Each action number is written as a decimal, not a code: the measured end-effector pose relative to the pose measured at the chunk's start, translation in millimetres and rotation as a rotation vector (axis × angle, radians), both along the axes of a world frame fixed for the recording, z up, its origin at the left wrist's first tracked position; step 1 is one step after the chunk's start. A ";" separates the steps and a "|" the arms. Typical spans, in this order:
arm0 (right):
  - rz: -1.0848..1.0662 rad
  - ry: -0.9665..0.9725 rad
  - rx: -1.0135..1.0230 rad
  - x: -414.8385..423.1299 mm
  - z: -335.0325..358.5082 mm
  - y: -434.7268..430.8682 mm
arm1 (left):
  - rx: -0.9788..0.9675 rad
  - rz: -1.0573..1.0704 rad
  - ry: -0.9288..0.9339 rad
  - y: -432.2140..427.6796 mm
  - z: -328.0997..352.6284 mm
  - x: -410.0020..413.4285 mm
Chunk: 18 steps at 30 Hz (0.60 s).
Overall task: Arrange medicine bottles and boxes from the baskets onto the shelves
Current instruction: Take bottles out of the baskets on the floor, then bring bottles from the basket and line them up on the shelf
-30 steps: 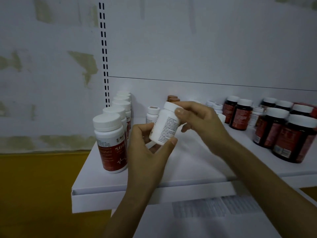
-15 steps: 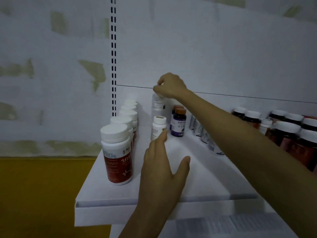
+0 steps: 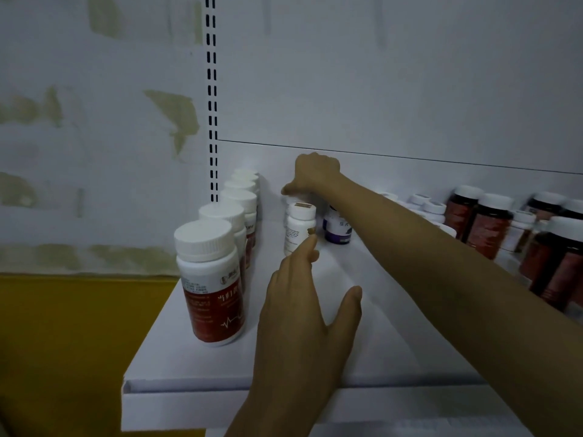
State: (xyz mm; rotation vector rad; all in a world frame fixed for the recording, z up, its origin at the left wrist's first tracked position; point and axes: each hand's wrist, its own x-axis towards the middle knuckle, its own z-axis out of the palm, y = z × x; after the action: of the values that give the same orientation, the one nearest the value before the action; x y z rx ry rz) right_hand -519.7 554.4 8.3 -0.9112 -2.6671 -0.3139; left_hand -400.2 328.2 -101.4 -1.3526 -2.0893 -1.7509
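- The rear white bottle (image 3: 289, 205) sits at centre frame, at the back of the shelf (image 3: 394, 342). It is mostly hidden by the front white bottle (image 3: 298, 231) just before it.
- It stands upright, long axis vertical and cap upward. Its base is hidden, so I cannot tell whether it rests on the board yet.
- The right hand (image 3: 315, 173) grasps it from above, fingers curled down over the cap.
- The left hand (image 3: 303, 310), lower centre, is relaxed with straight fingers and holds nothing. Its index tip is at the front white bottle's side; whether it touches is unclear.
- Progress, as I judge it: this placement is nearly finished, with letting go left to do.
- Much stock is already up: a file of large red-labelled bottles (image 3: 209, 279) at left, a purple-labelled bottle (image 3: 338, 230) right of centre, and dark bottles (image 3: 487, 227) at far right.
- Bare board lies between these groups, so more could go there. No basket is in view, so what remains cannot be counted.
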 end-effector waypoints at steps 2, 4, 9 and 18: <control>-0.003 0.003 -0.012 1.8 -3.2 2.5 | -0.001 0.005 0.007 1.1 -0.8 -0.4; -0.004 0.011 -0.014 4.6 -5.5 1.7 | -0.009 0.009 0.039 1.8 -1.1 0.4; 0.020 0.148 0.009 28.0 9.9 -12.0 | -0.022 -0.008 0.059 0.9 -2.9 -1.9; 0.182 0.480 -0.156 150.8 -6.4 -87.0 | -0.017 0.019 0.129 0.9 -2.3 2.7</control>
State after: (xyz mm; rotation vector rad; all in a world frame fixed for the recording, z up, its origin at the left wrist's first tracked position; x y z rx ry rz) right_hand -368.8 467.4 1.9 -0.6731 -2.3211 0.1432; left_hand -397.5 329.1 -103.7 -1.4049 -2.0461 -1.5970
